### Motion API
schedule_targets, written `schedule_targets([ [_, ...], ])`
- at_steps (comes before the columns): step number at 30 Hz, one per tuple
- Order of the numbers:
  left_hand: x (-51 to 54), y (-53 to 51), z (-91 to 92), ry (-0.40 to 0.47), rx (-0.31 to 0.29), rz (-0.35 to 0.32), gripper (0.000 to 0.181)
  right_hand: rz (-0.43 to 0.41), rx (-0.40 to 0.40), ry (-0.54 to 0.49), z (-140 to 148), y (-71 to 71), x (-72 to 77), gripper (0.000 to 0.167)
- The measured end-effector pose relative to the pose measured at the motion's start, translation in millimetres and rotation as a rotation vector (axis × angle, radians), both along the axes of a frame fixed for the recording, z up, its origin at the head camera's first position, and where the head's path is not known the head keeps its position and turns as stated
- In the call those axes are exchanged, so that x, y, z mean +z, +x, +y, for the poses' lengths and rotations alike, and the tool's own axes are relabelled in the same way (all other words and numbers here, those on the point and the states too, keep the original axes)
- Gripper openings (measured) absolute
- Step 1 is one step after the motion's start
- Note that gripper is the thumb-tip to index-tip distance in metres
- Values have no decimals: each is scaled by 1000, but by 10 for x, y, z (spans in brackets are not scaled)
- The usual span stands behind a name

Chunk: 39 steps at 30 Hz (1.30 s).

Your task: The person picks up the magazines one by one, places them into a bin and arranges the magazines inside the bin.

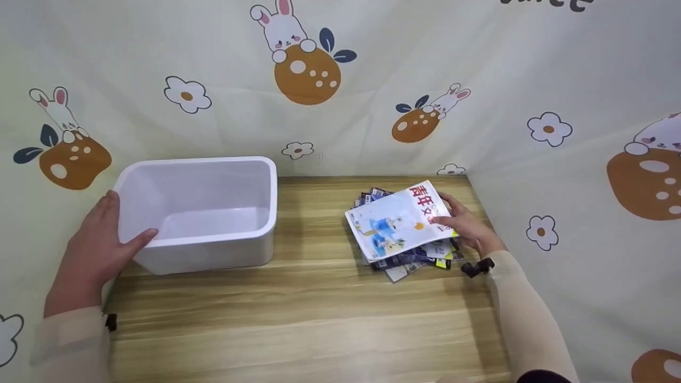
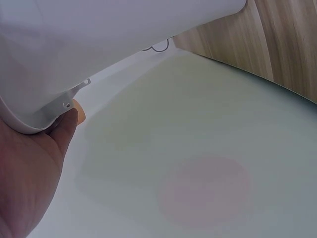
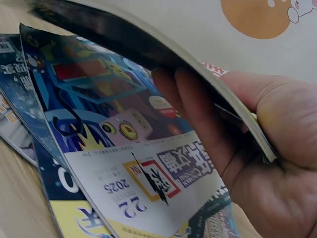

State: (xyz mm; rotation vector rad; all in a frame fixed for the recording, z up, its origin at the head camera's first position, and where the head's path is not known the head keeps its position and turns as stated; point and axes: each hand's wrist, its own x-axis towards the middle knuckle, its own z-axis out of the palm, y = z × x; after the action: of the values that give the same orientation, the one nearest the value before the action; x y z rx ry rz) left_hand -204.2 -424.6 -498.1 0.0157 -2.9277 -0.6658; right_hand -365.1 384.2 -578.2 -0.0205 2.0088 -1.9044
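White magazine (image 1: 396,226) with red characters and a blue picture on its cover: right side of table, above a loose pile of magazines (image 1: 404,270). Right hand (image 1: 468,223) pinches it at its right edge, thumb on the cover, fingers underneath, so only a magazine's thickness between them. Right wrist view shows a gap between its underside and the pile near the hand; can't tell whether its far edge touches. Pile is fanned out, corners poking out at several angles; top magazine there has blue artwork plus "22" and "2025", upside down in that view. White bin (image 1: 207,255), open-topped, upright, sits on the left side of the table, well apart from the pile, bare floor visible inside. Left hand (image 1: 98,244) grips its near left corner, thumb over the rim, other fingers against the outside of the left wall. Both arms in pale sleeves (image 1: 532,314), 1 small black device (image 1: 478,267) at each wrist. Wood-grain table (image 1: 298,324) under everything. Pale cloth (image 1: 367,133) behind and at both sides, printed with rabbits, orange fruit and white flowers.
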Motion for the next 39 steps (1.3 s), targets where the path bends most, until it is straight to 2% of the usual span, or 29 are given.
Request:
schedule_targets([
  [7, 3, 29, 16, -1, -9, 6, 120, 50, -75, -134, -280, 68, 59, 96],
  [14, -3, 18, -6, -2, -3, 14, 121, 83, -131, -241, -696, 146, 272, 100],
  [24, -25, -11, -25, -29, -13, 7, 124, 150, -126, -337, -1218, 286, 602, 95],
  [31, 11, -7, -19, -58, -35, 2, 127, 178, -125, -412, -1600, 372, 771, 95],
  [39, 14, 3, -27, -37, -43, 8, 126, 203, -101, -427, -2026, 370, 921, 96],
])
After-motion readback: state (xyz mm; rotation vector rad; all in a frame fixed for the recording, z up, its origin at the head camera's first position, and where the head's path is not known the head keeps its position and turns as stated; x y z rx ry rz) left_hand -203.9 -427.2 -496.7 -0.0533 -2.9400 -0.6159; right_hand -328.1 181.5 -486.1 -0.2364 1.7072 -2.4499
